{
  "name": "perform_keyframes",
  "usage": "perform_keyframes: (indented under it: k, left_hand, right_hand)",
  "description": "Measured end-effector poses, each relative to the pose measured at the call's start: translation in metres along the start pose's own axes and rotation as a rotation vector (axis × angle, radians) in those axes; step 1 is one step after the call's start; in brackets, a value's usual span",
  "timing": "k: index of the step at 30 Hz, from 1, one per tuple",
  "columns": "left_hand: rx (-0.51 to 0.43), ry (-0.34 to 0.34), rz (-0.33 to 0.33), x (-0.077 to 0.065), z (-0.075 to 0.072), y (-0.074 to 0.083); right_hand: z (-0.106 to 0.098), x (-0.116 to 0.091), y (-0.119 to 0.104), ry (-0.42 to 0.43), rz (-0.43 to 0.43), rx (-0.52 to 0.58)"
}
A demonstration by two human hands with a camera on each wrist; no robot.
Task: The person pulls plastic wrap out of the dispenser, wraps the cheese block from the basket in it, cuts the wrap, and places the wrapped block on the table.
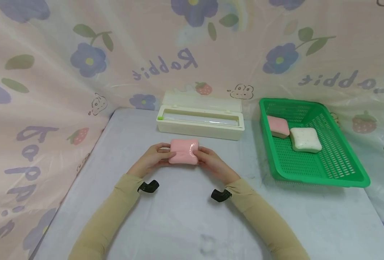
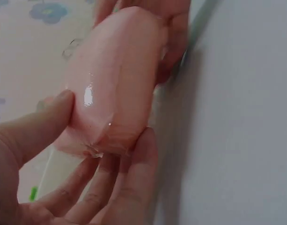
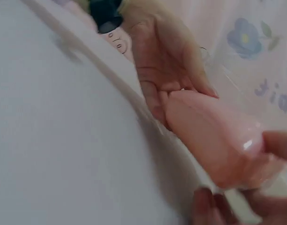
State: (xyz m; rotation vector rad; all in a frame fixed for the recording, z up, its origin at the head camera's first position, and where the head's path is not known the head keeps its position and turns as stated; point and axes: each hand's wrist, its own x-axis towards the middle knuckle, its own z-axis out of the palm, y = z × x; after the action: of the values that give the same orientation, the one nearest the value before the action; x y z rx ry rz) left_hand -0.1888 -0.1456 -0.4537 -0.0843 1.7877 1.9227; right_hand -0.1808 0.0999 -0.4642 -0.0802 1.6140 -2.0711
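A pink, sponge-like block (image 1: 183,151) with a glossy clear film around it is held between both hands at the middle of the table. My left hand (image 1: 152,157) grips its left end, with the thumb (image 2: 54,117) on the upper face and the fingers curled beneath. At the other end, my right hand (image 1: 215,162) pinches it, thumb on top and fingers behind and below. Bits of film bunch up at the left end in the left wrist view. Just behind the block stands a white cling film box (image 1: 200,131), its lid raised and a roll lying inside.
On the right stands a green basket (image 1: 320,182) holding another pink block (image 1: 278,126) and a white speckled block (image 1: 305,139). A green slider (image 1: 160,118) sits at the left of the film box. Patterned curtain (image 1: 153,36) hangs behind and left of the table.
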Motion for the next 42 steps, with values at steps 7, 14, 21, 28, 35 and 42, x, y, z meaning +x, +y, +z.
perform_keyframes:
  k: [7,14,21,28,35,42]
  left_hand:
    - [0.092,0.152,0.003,-0.019,-0.052,0.010]
    - [0.231,0.283,0.058,-0.034,-0.098,0.014]
    - [0.279,0.381,0.123,-0.039,-0.119,0.014]
    - [0.492,0.527,0.096,-0.036,-0.116,0.012]
    - [0.522,0.665,0.225,-0.034,-0.102,0.021]
    - [0.401,0.455,0.348,-0.022,-0.074,0.060]
  right_hand:
    - [0.040,0.018,0.006,0.073,-0.051,0.094]
    - [0.076,0.042,0.012,-0.075,-0.035,0.259]
    - [0.099,0.061,0.020,-0.098,-0.035,0.324]
    - [0.101,0.067,0.023,-0.126,-0.008,0.269]
    - [0.066,0.051,0.005,-0.145,-0.045,-0.125]
    - [0.008,0.033,-0.044,-0.104,-0.113,-0.403]
